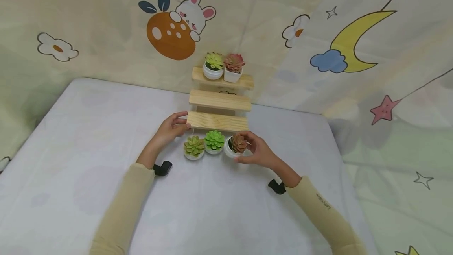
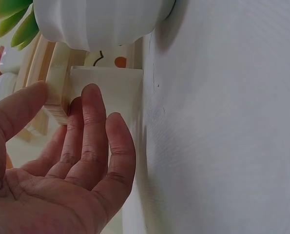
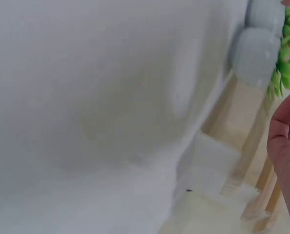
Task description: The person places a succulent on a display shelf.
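My left hand (image 1: 170,129) grips the left end of the lowest board of a tiered wooden stand (image 1: 217,121). In the left wrist view its thumb (image 2: 25,105) lies on the board's edge, with the other fingers behind. My right hand (image 1: 260,152) holds a reddish-brown succulent (image 1: 239,143) in a round white pot, thumb at the near side and fingers at the far side. Left of it, in front of the stand, are a bright green succulent (image 1: 214,140) and a yellow-green succulent (image 1: 194,146), both in white pots. Most of the held pot falls outside the right wrist view.
On the stand's top board stand a light green succulent (image 1: 213,66) in a round pot and a red succulent (image 1: 233,67) in a square pot. A white cloth covers the table (image 1: 198,207). Behind the stand hangs a printed curtain (image 1: 247,19).
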Tool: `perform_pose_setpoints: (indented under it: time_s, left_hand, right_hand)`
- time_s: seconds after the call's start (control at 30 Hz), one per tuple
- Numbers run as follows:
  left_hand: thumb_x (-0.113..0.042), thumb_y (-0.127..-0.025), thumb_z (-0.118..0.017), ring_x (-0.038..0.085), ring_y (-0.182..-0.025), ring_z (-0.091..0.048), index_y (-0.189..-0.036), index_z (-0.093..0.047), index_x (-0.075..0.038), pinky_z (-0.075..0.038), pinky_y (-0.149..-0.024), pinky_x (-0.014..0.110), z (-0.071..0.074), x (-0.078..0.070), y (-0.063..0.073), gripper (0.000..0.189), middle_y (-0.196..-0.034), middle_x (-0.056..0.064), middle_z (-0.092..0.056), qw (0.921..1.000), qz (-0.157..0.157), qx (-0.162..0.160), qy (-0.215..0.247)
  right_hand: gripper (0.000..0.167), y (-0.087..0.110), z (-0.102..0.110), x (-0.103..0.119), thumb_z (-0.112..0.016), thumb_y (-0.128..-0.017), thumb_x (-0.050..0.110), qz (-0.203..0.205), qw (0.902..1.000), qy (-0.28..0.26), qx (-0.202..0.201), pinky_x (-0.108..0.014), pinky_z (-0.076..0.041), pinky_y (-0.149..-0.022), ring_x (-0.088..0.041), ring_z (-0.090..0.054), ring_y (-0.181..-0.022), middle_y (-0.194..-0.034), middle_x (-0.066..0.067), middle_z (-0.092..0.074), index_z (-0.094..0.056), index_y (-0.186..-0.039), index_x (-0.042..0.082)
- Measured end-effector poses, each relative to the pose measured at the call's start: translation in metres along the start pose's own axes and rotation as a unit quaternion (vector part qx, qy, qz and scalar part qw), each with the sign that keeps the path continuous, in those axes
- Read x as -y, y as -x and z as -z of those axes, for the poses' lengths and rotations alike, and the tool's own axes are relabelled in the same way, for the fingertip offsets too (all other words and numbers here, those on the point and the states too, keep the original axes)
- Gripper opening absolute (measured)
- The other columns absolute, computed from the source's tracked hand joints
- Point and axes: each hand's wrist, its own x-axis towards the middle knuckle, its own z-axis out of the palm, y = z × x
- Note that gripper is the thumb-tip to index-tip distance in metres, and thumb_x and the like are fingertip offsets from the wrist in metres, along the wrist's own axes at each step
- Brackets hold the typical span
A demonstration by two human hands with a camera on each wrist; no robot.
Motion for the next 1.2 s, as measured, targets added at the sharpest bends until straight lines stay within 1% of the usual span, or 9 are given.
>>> perform_pose_setpoints:
  time_s: [0.17,0.27,0.37,0.53,0.77,0.87,1.0,1.1,1.2]
  left_hand:
    - [-0.018,-0.098,-0.059,0.036,-0.117,-0.057,-0.150,-0.033,-0.004,-0.048,-0.084,0.032,-0.002,0.001,0.000,0.059,-0.134,0.026,-0.051,1.0000,-0.002,-0.003,0.004]
    - [-0.018,-0.098,-0.059,0.038,-0.119,-0.056,-0.150,-0.032,-0.004,-0.048,-0.085,0.033,-0.002,0.002,0.000,0.060,-0.135,0.026,-0.050,1.0000,-0.001,0.002,0.007]
    - [-0.019,-0.098,-0.059,0.039,-0.119,-0.056,-0.150,-0.032,-0.004,-0.048,-0.085,0.034,-0.002,0.002,0.001,0.060,-0.136,0.027,-0.050,1.0000,-0.003,0.005,0.008]
    - [-0.019,-0.099,-0.058,0.038,-0.118,-0.057,-0.150,-0.032,-0.005,-0.049,-0.086,0.035,-0.002,0.001,0.000,0.059,-0.136,0.026,-0.050,1.0000,-0.003,-0.001,0.006]
    - [-0.016,-0.098,-0.059,0.039,-0.119,-0.055,-0.149,-0.033,-0.003,-0.049,-0.085,0.034,-0.003,0.001,-0.001,0.058,-0.135,0.028,-0.050,0.9999,-0.002,0.002,0.015]
    - [-0.017,-0.098,-0.059,0.038,-0.118,-0.056,-0.149,-0.033,-0.002,-0.048,-0.084,0.033,-0.003,0.002,-0.001,0.059,-0.135,0.028,-0.050,0.9999,-0.006,0.004,0.013]
    - [-0.019,-0.098,-0.060,0.036,-0.116,-0.058,-0.149,-0.033,-0.003,-0.048,-0.083,0.032,-0.003,0.001,0.000,0.060,-0.135,0.027,-0.051,1.0000,-0.002,0.004,0.007]
    - [-0.021,-0.098,-0.060,0.035,-0.117,-0.058,-0.150,-0.032,-0.004,-0.048,-0.083,0.033,-0.001,0.001,0.001,0.061,-0.136,0.026,-0.051,1.0000,0.002,0.003,0.002]
    - [-0.022,-0.098,-0.060,0.035,-0.116,-0.058,-0.150,-0.032,-0.005,-0.048,-0.084,0.033,0.000,-0.001,0.002,0.062,-0.136,0.025,-0.051,1.0000,0.002,0.003,0.000]
  right_hand:
    - [0.071,-0.015,0.008,0.010,-0.074,-0.073,-0.016,0.021,0.9983,-0.006,-0.053,-0.019,-0.048,-0.088,-0.009,-0.054,-0.106,-0.127,-0.022,-0.050,-0.040,-0.136,-0.013]
    - [0.070,-0.027,0.011,0.019,-0.072,-0.074,-0.016,0.014,0.9955,-0.007,-0.093,-0.019,-0.048,-0.086,-0.009,-0.053,-0.105,-0.126,-0.020,-0.050,-0.041,-0.136,-0.011]
    - [0.068,-0.042,0.013,0.027,-0.073,-0.076,-0.014,0.002,0.9923,0.014,-0.123,-0.019,-0.047,-0.082,-0.010,-0.052,-0.103,-0.126,-0.018,-0.051,-0.043,-0.136,-0.008]
    - [0.066,-0.068,0.010,0.037,-0.075,-0.077,-0.008,0.009,0.9884,0.048,-0.144,-0.022,-0.046,-0.082,-0.014,-0.054,-0.104,-0.125,-0.021,-0.055,-0.046,-0.136,-0.006]
    - [0.066,-0.103,-0.003,0.037,-0.079,-0.078,-0.002,0.016,0.9818,0.040,-0.185,-0.023,-0.048,-0.086,-0.021,-0.056,-0.109,-0.127,-0.021,-0.057,-0.049,-0.136,-0.004]
    - [0.065,-0.116,-0.007,0.038,-0.079,-0.079,0.003,0.008,0.9805,0.044,-0.191,-0.024,-0.048,-0.083,-0.021,-0.057,-0.107,-0.126,-0.019,-0.058,-0.050,-0.136,-0.002]
    - [0.064,-0.133,-0.010,0.038,-0.079,-0.080,0.005,-0.005,0.9831,0.047,-0.177,-0.024,-0.046,-0.077,-0.021,-0.057,-0.100,-0.125,-0.018,-0.058,-0.050,-0.137,0.000]
    - [0.065,-0.143,-0.012,0.038,-0.079,-0.081,0.005,-0.016,0.9856,0.040,-0.164,-0.024,-0.047,-0.080,-0.021,-0.057,-0.103,-0.128,-0.019,-0.057,-0.049,-0.138,-0.001]
    - [0.066,-0.148,-0.013,0.037,-0.078,-0.081,0.006,-0.023,0.9853,0.042,-0.164,-0.027,-0.047,-0.085,-0.021,-0.057,-0.107,-0.130,-0.018,-0.056,-0.047,-0.138,-0.002]
